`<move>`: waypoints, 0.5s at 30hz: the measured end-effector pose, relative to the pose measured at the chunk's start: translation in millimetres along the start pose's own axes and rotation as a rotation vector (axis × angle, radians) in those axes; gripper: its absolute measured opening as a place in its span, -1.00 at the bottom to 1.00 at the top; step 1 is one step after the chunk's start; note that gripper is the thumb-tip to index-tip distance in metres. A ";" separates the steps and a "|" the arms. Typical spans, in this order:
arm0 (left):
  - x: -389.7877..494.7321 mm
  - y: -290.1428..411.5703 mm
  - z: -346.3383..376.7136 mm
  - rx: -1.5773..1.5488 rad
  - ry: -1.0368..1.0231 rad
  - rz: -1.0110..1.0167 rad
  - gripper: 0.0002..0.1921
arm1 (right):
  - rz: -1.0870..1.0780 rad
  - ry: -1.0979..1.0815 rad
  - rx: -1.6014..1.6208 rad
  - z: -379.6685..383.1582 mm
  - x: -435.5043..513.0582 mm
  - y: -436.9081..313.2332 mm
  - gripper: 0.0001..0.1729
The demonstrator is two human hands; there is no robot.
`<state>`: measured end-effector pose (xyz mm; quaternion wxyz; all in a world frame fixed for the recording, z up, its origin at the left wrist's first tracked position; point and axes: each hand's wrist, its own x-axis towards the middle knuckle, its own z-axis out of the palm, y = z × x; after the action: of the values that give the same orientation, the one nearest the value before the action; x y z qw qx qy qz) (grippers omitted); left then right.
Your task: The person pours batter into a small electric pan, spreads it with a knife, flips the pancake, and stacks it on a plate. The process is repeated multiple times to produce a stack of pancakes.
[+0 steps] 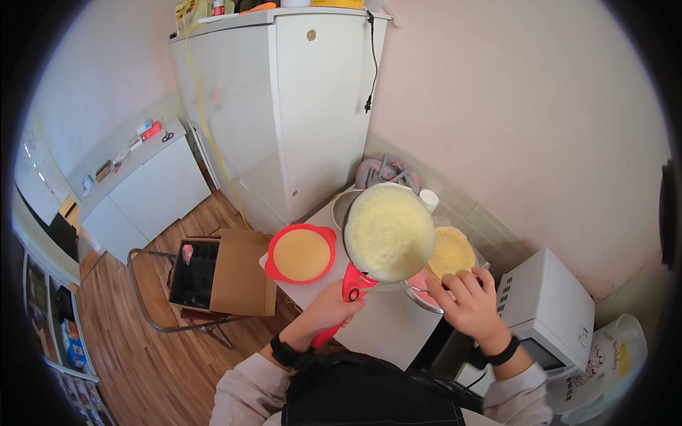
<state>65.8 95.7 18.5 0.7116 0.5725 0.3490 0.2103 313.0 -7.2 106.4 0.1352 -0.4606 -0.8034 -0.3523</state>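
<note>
My left hand (pixel 333 308) is closed around the red handle (pixel 356 282) of an electric crepe pan. The pan's round plate is tilted up toward me, and a pale yellow crepe (pixel 389 231) covers it. In my right hand (pixel 469 303) is a thin metal utensil (pixel 391 287), its flat end by the plate's lower edge near the handle; its exact kind is hard to tell. Behind that hand lies a round stack of yellow crepes (pixel 452 251). A pink round surface with a metal rim (pixel 423 304) is partly hidden beneath the hand. To the left, a red dish (pixel 270 261) holds smooth yellow batter (pixel 301 255).
All this is on or above a white table (pixel 383 330). A metal bowl (pixel 343 209), a white cup (pixel 428 199) and a grey-pink cloth item (pixel 381 173) stand behind the pan. A white microwave (pixel 554 309) is at right, a refrigerator (pixel 319 106) behind, a chair with an open box (pixel 242 277) at left.
</note>
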 end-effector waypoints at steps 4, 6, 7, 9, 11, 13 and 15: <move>-3.1 -0.4 11.3 -0.253 0.032 -0.036 -0.86 | 0.427 0.170 0.247 41.2 -35.9 -42.7 -0.66; -5.0 2.2 15.1 -0.333 0.010 -0.034 -0.85 | 0.506 0.207 0.249 58.4 -44.7 -58.5 -0.66; -5.2 4.3 16.8 -0.366 0.013 -0.059 -0.85 | 0.543 0.263 0.256 63.5 -47.4 -63.7 -0.66; -6.7 7.4 20.9 -0.404 -0.004 -0.018 -0.84 | 0.582 0.275 0.241 69.0 -49.2 -67.6 -0.66; -9.1 9.1 24.2 -0.429 -0.011 0.001 -0.84 | 0.594 0.303 0.237 69.0 -47.5 -66.0 -0.66; -11.7 9.8 25.9 -0.442 -0.020 0.018 -0.85 | 0.587 0.311 0.211 66.2 -44.4 -62.3 -0.67; -14.3 9.5 25.8 -0.435 -0.034 0.019 -0.85 | 0.564 0.317 0.181 63.8 -40.9 -59.0 -0.67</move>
<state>76.2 70.8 34.0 0.8221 0.4122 0.2779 0.2776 292.6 -8.8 12.5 0.3909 -0.5906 -0.6412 -0.2953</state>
